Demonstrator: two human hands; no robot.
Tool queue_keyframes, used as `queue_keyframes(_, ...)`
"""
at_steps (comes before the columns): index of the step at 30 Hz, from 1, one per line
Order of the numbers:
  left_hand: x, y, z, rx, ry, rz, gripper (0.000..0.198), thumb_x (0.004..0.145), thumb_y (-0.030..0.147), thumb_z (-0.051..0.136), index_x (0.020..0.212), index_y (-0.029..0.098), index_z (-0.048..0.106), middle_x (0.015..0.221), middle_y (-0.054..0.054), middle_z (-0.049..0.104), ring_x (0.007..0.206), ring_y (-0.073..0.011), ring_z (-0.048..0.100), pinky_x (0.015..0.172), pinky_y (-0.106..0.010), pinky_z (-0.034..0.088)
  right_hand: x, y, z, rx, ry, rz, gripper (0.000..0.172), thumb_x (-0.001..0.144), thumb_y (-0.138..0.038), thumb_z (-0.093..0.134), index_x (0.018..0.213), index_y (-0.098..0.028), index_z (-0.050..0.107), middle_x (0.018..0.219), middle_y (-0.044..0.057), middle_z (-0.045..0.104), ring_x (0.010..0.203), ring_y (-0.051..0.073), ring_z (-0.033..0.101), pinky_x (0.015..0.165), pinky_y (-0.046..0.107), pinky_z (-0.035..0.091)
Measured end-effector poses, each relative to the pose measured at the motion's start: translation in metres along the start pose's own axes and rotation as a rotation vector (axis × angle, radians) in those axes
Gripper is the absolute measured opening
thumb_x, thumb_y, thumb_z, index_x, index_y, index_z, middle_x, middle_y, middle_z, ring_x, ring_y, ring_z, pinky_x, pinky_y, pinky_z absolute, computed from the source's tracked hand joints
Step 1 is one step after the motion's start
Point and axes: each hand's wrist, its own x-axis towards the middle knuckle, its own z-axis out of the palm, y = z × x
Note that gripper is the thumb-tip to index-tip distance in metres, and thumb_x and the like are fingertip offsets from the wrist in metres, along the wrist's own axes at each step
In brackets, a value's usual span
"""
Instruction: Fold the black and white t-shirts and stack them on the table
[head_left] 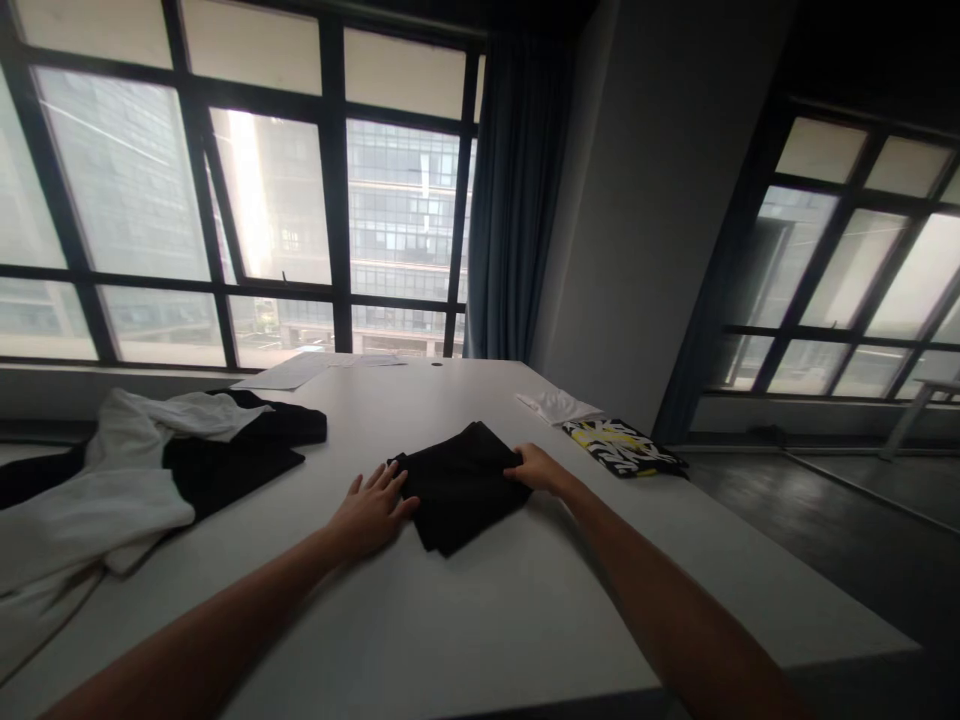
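A folded black garment (pixel 466 487) lies on the white table in front of me; its exact kind does not show. My left hand (pixel 371 512) rests on the left edge of the cloth, palm down with the fingers spread. At the opposite edge, my right hand (pixel 536 470) pinches the fabric between thumb and fingers. The cloth's near corners do not line up and point towards me.
White and black garments (pixel 142 470) lie in a loose heap at the table's left. On the right edge sit a folded patterned garment (pixel 622 447) and a white cloth (pixel 559 406). Papers (pixel 289 372) lie at the far end of the white table (pixel 450 640).
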Motion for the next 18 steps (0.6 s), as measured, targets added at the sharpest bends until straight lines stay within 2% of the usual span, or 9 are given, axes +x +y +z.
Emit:
queue_keyframes(5,0.003,-0.010,0.003,0.034,-0.069,-0.013,0.074,0.097,0.059,0.023,0.154,0.012,0.031,0.162,-0.014,0.018,0.151,-0.0292,0.012,0.120,-0.053,0.014,0.016,0.021,-0.045,-0.174,0.424,-0.051,0.020,0.078,-0.025,0.067,0.097,-0.018,0.063,0.099,0.008,0.070,0.092,0.022,0.064,0.078,0.029,0.045)
queue_keyframes(9,0.004,-0.009,0.006,0.050,-0.045,-0.012,0.074,0.096,0.059,0.025,0.153,0.011,0.034,0.161,-0.015,0.022,0.150,-0.0306,0.015,0.119,-0.054,0.016,0.032,0.035,-0.102,-0.224,0.585,-0.065,0.023,0.082,-0.029,0.063,0.104,-0.021,0.062,0.105,0.010,0.070,0.098,0.026,0.063,0.083,0.034,0.045)
queue_keyframes(12,0.003,-0.007,0.003,0.063,-0.056,-0.014,0.075,0.096,0.059,0.024,0.153,0.011,0.033,0.161,-0.014,0.022,0.150,-0.0301,0.015,0.119,-0.053,0.017,0.039,0.061,-0.151,-0.242,0.643,-0.018,0.030,0.084,-0.031,0.058,0.113,-0.022,0.061,0.111,0.015,0.069,0.104,0.031,0.061,0.086,0.039,0.045)
queue_keyframes(15,0.002,-0.006,0.000,0.046,-0.054,-0.012,0.074,0.096,0.059,0.025,0.153,0.012,0.034,0.161,-0.014,0.023,0.150,-0.0298,0.015,0.119,-0.054,0.016,0.039,0.108,-0.186,-0.306,0.672,0.192,0.044,0.086,-0.037,0.053,0.127,-0.021,0.058,0.118,0.020,0.066,0.110,0.037,0.060,0.087,0.045,0.046)
queue_keyframes(17,0.001,-0.006,-0.001,0.037,-0.050,-0.013,0.074,0.096,0.058,0.026,0.153,0.012,0.034,0.161,-0.015,0.023,0.150,-0.0302,0.016,0.120,-0.054,0.016,0.037,0.143,-0.190,-0.375,0.681,0.366,0.053,0.087,-0.041,0.050,0.135,-0.017,0.054,0.125,0.026,0.061,0.115,0.042,0.057,0.089,0.051,0.044)
queue_keyframes(18,0.001,-0.006,-0.001,0.033,-0.047,-0.014,0.074,0.096,0.058,0.027,0.152,0.011,0.035,0.161,-0.015,0.023,0.150,-0.0303,0.016,0.120,-0.054,0.016,0.036,0.158,-0.184,-0.422,0.674,0.445,0.057,0.087,-0.046,0.050,0.136,-0.016,0.054,0.129,0.029,0.057,0.119,0.045,0.054,0.091,0.056,0.043)
